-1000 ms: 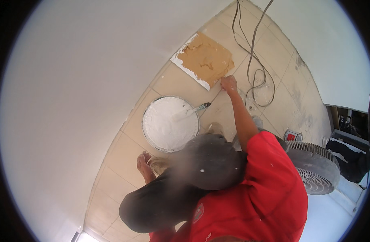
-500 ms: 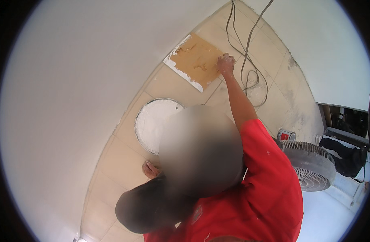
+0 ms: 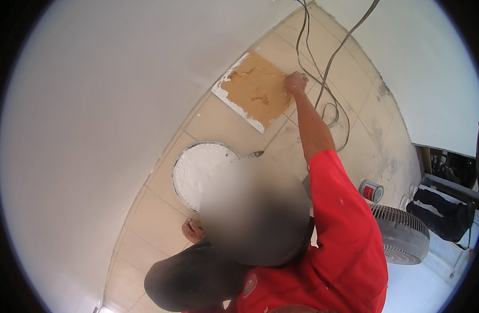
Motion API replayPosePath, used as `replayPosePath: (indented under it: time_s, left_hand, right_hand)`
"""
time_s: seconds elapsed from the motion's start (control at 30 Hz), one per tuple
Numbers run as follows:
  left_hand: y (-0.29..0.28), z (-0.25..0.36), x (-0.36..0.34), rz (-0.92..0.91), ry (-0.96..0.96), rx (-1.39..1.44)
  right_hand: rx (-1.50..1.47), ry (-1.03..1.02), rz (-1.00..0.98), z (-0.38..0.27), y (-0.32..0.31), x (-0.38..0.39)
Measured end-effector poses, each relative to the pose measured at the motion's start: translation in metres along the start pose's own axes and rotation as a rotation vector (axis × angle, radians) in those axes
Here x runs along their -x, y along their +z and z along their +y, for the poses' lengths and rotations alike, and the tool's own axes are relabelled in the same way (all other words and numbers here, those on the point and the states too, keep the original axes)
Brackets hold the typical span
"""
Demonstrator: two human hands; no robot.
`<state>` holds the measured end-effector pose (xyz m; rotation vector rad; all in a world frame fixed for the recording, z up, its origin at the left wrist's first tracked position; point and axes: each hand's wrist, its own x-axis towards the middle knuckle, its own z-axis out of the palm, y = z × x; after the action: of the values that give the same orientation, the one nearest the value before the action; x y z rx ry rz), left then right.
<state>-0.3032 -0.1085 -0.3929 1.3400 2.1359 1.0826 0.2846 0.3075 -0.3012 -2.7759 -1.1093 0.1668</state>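
Note:
My right hand (image 3: 296, 83) reaches forward, fingers curled, at the right edge of a tan board (image 3: 258, 91) smeared with white paste along its left and near edges. Whatever that hand may hold does not show. Nearer to me stands a round tub (image 3: 196, 175) full of white paste, its right side hidden behind a blurred dark round shape (image 3: 255, 211). A dark tool tip (image 3: 256, 154) sticks out beyond the tub's rim. Close to the tub's near side is my left hand (image 3: 193, 230), low over the floor with curled fingers, partly hidden; its contents cannot be made out.
Grey cables (image 3: 323, 83) loop over the tiled floor (image 3: 161, 208) right of the board. A pale wall (image 3: 88, 130) runs along the left. A small can (image 3: 371, 191) and a fan (image 3: 401, 235) stand at my right, near dark cloth (image 3: 443, 211).
The view has shifted, so board and tub appear lower. My right hand has moved a little farther forward along the board's edge. The dark tool tip beside the tub shows more now.

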Motion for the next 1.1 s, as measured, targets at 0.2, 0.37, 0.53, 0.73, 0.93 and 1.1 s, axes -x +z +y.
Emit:
replayPosePath:
  time_s: [0.2,0.37,0.53,0.73,0.93,1.1]
  left_hand:
    - [-0.010,0.000,0.001,0.001,-0.005,-0.034]
    - [0.001,-0.002,0.000,-0.005,0.033,-0.009]
    - [-0.010,0.012,0.000,0.001,0.007,-0.046]
    - [0.000,-0.003,-0.002,-0.052,0.051,0.012]
    - [-0.009,0.003,-0.006,0.030,0.046,-0.042]
    - [-0.006,0.017,-0.004,0.023,-0.061,0.022]
  right_hand:
    - [-0.209,0.017,-0.084,-0.011,-0.008,0.006]
    - [-0.151,0.039,-0.009,-0.007,-0.014,0.000]
    - [-0.186,0.092,-0.127,-0.022,-0.026,0.020]
    - [0.216,-0.247,0.293,-0.010,-0.023,0.000]
    - [0.028,-1.068,0.003,-0.077,-0.039,0.119]
    - [0.466,-1.467,-0.606,-0.071,-0.015,0.235]
